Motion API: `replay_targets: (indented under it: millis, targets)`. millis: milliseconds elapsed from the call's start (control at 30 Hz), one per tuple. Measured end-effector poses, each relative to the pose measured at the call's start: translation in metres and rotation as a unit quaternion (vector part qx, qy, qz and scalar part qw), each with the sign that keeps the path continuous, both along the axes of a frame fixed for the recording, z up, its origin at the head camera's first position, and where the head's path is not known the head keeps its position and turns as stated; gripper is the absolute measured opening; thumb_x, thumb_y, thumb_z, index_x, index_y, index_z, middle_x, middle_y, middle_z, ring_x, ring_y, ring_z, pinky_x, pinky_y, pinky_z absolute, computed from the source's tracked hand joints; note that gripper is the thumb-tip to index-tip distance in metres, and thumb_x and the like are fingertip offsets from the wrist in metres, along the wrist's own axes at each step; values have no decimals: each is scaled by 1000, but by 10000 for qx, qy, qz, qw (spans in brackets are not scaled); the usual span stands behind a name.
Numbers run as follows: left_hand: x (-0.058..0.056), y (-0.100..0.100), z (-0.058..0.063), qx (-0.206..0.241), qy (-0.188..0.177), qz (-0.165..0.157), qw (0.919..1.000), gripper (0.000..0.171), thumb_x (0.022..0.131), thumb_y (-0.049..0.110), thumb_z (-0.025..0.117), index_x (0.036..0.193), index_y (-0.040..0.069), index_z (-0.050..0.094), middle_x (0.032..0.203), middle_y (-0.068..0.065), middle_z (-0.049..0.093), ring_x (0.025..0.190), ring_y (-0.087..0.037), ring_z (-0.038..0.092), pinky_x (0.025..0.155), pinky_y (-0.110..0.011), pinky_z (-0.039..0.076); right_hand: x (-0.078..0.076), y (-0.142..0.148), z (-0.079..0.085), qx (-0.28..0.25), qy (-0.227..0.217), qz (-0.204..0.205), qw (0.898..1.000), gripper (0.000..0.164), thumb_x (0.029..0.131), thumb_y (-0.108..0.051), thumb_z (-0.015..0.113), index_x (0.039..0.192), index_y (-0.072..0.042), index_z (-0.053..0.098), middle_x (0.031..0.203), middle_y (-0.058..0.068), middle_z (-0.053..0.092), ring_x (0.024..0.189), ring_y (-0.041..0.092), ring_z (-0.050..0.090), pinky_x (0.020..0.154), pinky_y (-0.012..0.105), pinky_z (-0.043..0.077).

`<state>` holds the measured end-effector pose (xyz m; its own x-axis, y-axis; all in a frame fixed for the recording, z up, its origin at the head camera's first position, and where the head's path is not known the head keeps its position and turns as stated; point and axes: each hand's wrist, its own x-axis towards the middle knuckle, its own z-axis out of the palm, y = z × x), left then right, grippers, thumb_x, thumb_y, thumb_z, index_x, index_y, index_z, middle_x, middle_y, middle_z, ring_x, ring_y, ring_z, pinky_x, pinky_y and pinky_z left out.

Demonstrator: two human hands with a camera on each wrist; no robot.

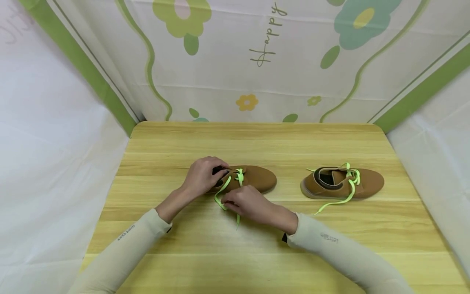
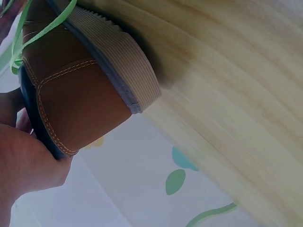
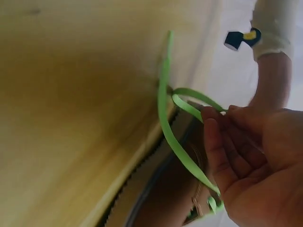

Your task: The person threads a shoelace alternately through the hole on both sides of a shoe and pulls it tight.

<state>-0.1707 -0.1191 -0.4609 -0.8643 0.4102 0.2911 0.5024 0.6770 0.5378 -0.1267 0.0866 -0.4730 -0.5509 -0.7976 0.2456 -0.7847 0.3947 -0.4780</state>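
Observation:
A brown shoe [image 1: 261, 178] with bright green laces lies on the table, toe to the right. At its collar, my left hand [image 1: 201, 174] grips the shoe, thumb at the opening and fingers toward the far side. The left wrist view shows the shoe's stitched heel [image 2: 78, 101] beside that hand. My right hand [image 1: 250, 203] is on the near side, pinching a green shoelace [image 3: 189, 108] between thumb and fingertips. Another lace end [image 3: 164, 94] hangs loose past the sole. The left fingertips are partly hidden.
To the right lies a second brown shoe [image 1: 371, 183], its green lace [image 1: 335, 202] trailing onto the wooden table [image 1: 257, 261]. A printed cloth [image 1: 220, 73] hangs behind the table, with white cloth at both sides.

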Motion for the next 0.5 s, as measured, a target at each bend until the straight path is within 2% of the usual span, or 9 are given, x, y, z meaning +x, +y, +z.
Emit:
replay_targets:
  millis: [200, 400, 500]
  targets:
    - [0, 0, -3, 5, 32, -23, 10000, 9, 95, 14, 81, 104, 13, 84, 103, -3, 81, 96, -24, 76, 82, -44, 61, 6, -6, -11, 276, 6, -15, 9996, 25, 100, -3, 71, 78, -15, 64, 72, -9, 55, 67, 1, 45, 60, 16, 39]
    - [1, -1, -4, 6, 34, 7, 10000, 8, 96, 15, 81, 103, 14, 84, 103, -2, 81, 97, -23, 76, 84, -44, 61, 8, -7, -17, 348, 66, -110, 9993, 21, 100, -2, 69, 82, -14, 69, 71, -10, 58, 64, -1, 42, 58, 14, 35]
    - [0, -1, -4, 16, 68, 14, 10000, 8, 95, 15, 81, 103, 14, 84, 102, -2, 81, 96, -23, 76, 83, -45, 61, 8, -4, -18, 410, 55, -55, 9991, 15, 99, -1, 68, 90, -12, 73, 74, -8, 61, 63, 0, 42, 56, 14, 35]
